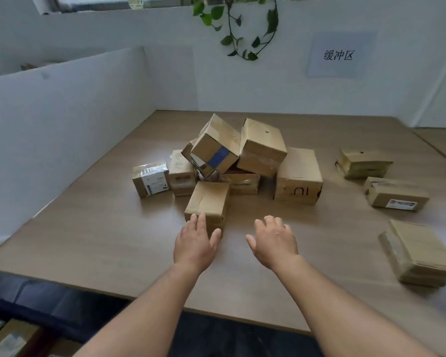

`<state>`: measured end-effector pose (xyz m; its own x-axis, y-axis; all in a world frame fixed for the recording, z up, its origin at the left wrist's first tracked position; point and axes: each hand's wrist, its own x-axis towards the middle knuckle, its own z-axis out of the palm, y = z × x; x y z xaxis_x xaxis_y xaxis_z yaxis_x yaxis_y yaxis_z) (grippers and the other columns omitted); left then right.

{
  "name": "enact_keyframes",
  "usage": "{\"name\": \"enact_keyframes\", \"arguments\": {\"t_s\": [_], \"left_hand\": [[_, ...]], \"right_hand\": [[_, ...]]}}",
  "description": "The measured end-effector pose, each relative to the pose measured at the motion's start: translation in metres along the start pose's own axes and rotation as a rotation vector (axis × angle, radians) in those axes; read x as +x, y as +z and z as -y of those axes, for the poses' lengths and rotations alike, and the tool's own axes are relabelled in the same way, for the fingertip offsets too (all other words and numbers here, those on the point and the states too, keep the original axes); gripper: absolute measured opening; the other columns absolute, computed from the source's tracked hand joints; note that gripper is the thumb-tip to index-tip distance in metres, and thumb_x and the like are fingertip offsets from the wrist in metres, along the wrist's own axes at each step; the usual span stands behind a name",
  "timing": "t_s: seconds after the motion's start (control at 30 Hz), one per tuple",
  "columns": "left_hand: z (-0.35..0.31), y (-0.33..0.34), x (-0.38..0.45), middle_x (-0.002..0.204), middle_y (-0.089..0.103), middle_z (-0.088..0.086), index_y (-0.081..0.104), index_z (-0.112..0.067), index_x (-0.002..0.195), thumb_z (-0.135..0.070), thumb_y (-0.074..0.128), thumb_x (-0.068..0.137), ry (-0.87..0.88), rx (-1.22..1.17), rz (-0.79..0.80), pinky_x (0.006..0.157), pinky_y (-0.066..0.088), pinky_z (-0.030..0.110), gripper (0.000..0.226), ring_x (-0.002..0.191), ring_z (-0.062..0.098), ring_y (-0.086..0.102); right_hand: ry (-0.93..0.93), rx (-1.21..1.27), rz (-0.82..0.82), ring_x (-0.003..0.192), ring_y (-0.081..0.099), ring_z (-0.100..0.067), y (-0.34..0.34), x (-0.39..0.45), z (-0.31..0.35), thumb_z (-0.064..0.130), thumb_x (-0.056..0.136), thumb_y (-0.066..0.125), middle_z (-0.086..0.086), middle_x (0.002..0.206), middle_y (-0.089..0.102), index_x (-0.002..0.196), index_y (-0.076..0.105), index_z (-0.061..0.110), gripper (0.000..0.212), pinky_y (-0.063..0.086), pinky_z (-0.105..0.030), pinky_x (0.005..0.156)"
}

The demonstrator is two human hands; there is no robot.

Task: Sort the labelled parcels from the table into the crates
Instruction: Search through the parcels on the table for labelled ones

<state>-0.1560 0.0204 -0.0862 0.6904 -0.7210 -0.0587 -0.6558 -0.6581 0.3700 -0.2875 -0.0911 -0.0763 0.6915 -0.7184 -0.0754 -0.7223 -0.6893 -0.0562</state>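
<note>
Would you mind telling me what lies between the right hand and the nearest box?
Only bare table: in the head view the right hand hovers beside the nearest box, which the left hand touches.

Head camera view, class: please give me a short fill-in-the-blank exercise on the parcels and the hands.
1. The left hand touches the nearest ____ parcel.
2. The right hand holds ____.
3. The parcel with blue tape lies ____ the pile.
4. Every parcel rests on the wooden ____.

Missing words: cardboard; nothing; on top of; table

parcels (207,202): 11 | hands (195,243): 2 | table (88,240): 1
</note>
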Motion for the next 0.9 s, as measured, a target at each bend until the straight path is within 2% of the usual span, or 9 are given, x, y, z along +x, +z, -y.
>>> {"name": "enact_keyframes", "arguments": {"t_s": [0.2,0.33,0.47,0.57,0.67,0.77,0.83,0.9], "left_hand": [[0.025,-0.004,0.066,0.160,0.015,0.007,0.014,-0.015,0.153,-0.043,0.035,0.101,-0.072,-0.106,0.042,0.116,0.016,0.035,0.063,0.146,0.024,0.015],[0.042,0.000,0.101,0.160,0.017,0.008,0.013,-0.013,0.153,-0.039,0.035,0.101,-0.113,-0.174,0.081,0.116,0.017,0.037,0.062,0.146,0.025,0.016],[0.046,0.001,0.121,0.155,0.029,0.012,0.016,-0.011,0.153,-0.033,0.038,0.102,-0.172,-0.292,0.139,0.111,0.025,0.035,0.060,0.141,0.030,0.029],[0.052,0.002,0.126,0.150,0.038,0.012,0.018,-0.015,0.152,-0.027,0.046,0.099,-0.259,-0.393,0.176,0.108,0.031,0.035,0.061,0.136,0.030,0.038],[0.059,0.001,0.121,0.146,0.043,0.010,0.018,-0.021,0.152,-0.025,0.056,0.086,-0.287,-0.501,0.228,0.108,0.039,0.042,0.077,0.129,0.028,0.045],[0.063,-0.002,0.111,0.141,0.041,0.007,0.005,-0.036,0.152,-0.016,0.058,0.071,-0.280,-0.563,0.279,0.098,0.048,0.044,0.098,0.120,0.028,0.051],[0.063,-0.005,0.099,0.133,0.042,0.006,0.001,-0.047,0.149,-0.014,0.058,0.070,-0.252,-0.558,0.306,0.092,0.052,0.043,0.103,0.113,0.028,0.053],[0.064,-0.005,0.087,0.129,0.050,0.006,0.012,-0.044,0.148,-0.021,0.065,0.074,-0.227,-0.634,0.270,0.090,0.052,0.039,0.094,0.109,0.025,0.056]], "right_hand": [[0.105,0.279,0.085,0.127,0.039,-0.028,0.004,0.063,0.032,0.047,0.100,0.036,-0.011,0.137,0.046,0.135,0.045,0.011,0.051,0.037,-0.039,0.101],[0.146,0.374,0.111,0.123,0.044,-0.029,0.017,0.101,0.056,0.048,0.099,0.041,-0.011,0.131,0.051,0.128,0.048,0.011,0.048,0.040,-0.040,0.097],[0.174,0.425,0.146,0.120,0.048,-0.031,0.029,0.125,0.071,0.046,0.098,0.043,-0.012,0.131,0.053,0.130,0.046,0.009,0.049,0.042,-0.041,0.095],[0.220,0.569,0.168,0.119,0.052,-0.031,0.035,0.131,0.077,0.038,0.097,0.049,-0.012,0.132,0.055,0.134,0.042,0.011,0.047,0.045,-0.042,0.097],[0.241,0.714,0.201,0.126,0.048,-0.031,0.035,0.131,0.079,0.025,0.092,0.060,-0.012,0.143,0.045,0.153,0.015,0.016,0.077,0.042,-0.042,0.104],[0.246,0.746,0.254,0.126,0.046,-0.031,0.033,0.124,0.078,0.017,0.082,0.071,-0.012,0.145,0.037,0.154,-0.006,0.026,0.106,0.045,-0.044,0.103],[0.233,0.745,0.285,0.122,0.048,-0.031,0.035,0.114,0.077,0.014,0.078,0.075,-0.012,0.142,0.036,0.152,-0.010,0.033,0.115,0.049,-0.046,0.098],[0.199,0.823,0.286,0.121,0.049,-0.030,0.036,0.101,0.074,0.014,0.076,0.076,-0.010,0.140,0.039,0.152,-0.006,0.038,0.114,0.051,-0.046,0.096]]}}
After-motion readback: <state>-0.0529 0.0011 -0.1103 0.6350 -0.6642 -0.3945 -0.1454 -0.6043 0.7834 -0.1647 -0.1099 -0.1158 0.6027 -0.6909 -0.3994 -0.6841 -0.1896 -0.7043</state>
